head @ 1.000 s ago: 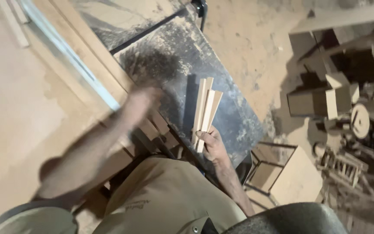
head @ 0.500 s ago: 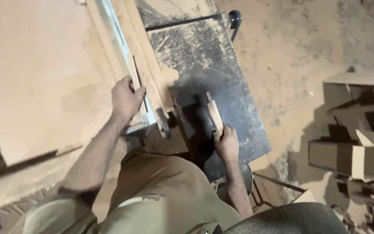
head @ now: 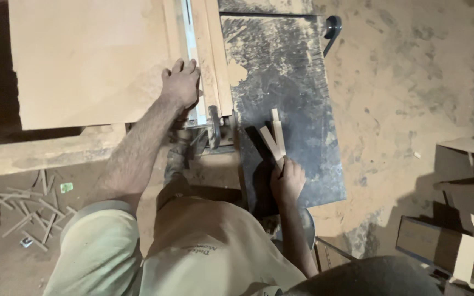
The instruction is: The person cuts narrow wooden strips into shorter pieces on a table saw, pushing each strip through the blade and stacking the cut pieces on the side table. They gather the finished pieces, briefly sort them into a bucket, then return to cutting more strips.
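Few wood strips (head: 274,137), ends hidden in right hand (head: 287,183)

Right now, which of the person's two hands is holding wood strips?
The right hand, gripping a few short wood strips over the dark, dusty table. The left hand lies flat on the pale board, holding nothing.

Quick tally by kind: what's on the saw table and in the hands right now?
Hands: 2, left hand on the board, right hand gripping the sticks
Wooden sticks in the right hand: 2
Large flat board: 1
Long wooden rail: 1
Total: 6
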`<state>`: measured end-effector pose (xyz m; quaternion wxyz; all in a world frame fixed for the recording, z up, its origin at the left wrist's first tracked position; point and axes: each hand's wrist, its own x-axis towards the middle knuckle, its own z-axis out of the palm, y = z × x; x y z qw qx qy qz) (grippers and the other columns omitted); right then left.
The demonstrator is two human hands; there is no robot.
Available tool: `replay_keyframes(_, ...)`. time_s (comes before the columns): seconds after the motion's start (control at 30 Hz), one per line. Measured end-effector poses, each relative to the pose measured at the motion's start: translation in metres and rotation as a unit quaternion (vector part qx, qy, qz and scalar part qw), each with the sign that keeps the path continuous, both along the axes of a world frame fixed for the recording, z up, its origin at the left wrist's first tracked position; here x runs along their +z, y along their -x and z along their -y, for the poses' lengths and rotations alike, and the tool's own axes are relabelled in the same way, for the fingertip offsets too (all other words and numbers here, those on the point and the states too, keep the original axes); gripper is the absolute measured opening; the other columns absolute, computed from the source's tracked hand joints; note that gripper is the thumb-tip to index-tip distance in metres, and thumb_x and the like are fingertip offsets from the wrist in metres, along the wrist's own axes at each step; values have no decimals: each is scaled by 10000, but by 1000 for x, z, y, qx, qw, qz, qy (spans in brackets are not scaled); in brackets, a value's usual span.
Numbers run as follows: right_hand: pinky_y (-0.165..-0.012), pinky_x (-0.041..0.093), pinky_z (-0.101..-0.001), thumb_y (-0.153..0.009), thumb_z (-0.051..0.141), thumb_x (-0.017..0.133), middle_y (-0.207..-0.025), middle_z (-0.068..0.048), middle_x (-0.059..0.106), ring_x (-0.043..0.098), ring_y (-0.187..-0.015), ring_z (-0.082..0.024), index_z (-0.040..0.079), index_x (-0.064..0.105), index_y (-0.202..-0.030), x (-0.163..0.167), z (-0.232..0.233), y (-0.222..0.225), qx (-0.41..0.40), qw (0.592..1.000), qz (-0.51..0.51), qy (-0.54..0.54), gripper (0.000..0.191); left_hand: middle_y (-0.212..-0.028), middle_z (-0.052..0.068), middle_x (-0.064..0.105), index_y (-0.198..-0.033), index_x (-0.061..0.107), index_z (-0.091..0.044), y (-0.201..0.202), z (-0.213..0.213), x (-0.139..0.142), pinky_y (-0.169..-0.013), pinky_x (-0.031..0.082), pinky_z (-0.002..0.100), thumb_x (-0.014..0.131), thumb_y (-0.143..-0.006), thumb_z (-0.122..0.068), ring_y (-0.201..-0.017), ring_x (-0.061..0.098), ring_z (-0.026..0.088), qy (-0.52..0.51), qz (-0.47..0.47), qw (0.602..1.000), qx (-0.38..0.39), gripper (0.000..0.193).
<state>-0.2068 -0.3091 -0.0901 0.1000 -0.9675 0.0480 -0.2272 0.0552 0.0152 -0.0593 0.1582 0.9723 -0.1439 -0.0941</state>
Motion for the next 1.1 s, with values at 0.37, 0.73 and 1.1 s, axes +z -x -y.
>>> replay_keyframes(0.37, -861, 508, -496, -945, 147, 683, -1127, -128, 684, 651, -995, -380, 100, 696, -1171, -2, -11, -22, -37, 999, 10, -12, 232, -1679, 128, 251, -1551, 388, -16, -74, 2, -17, -1129, 116, 773, 603, -864, -88, -1532, 150, 409, -88, -2, 996, -8, 724)
replay_keyframes(0.73, -821, 510, -495, -911, 104, 694, -1141, -151, 672, 636, -974, -382, 57, 692, -1198, 7, -24, -47, -26, 1000, -4, -5, 291, -1645, 148, 282, -1523, 400, 2, -154, -15, -7, -1110, 109, 787, 576, -920, -221, -1519, 146, 426, -58, -14, 998, -3, 666)
replay_keyframes(1.1, -830, 491, -499, -929, 107, 680, -1090, -189, 672, 613, -931, -405, 9, 658, -1227, 12, -26, -50, -27, 999, -16, 30, 314, -1626, 185, 325, -1489, 458, 41, -256, -28, -12, -1100, 107, 802, 523, -908, -119, -1500, 208, 433, -63, 33, 997, -5, 606)
